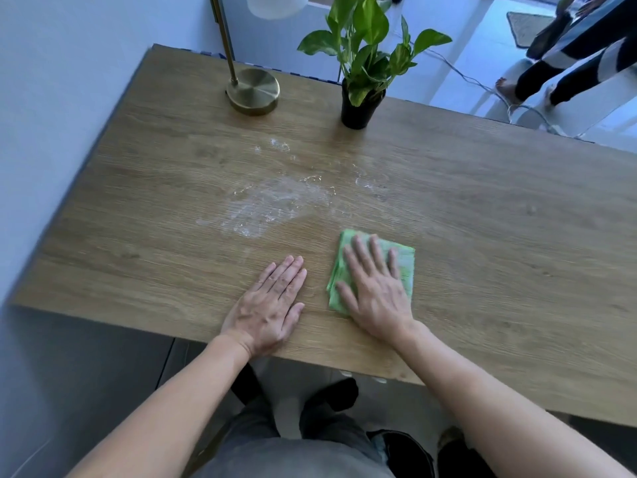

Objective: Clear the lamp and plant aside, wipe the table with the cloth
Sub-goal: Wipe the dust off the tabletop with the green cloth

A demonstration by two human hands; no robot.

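cloth: soft, light, folded, near-right on worktop | right hand flat, pressing it, not clenched | left hand released, flat, empty | white residue centre; press palm-down | lamp, plant far.

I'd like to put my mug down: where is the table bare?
The wooden table is bare right of the green cloth and potted plant. White residue covers the middle; both hands, right hand and left hand, crowd the near edge beside it.
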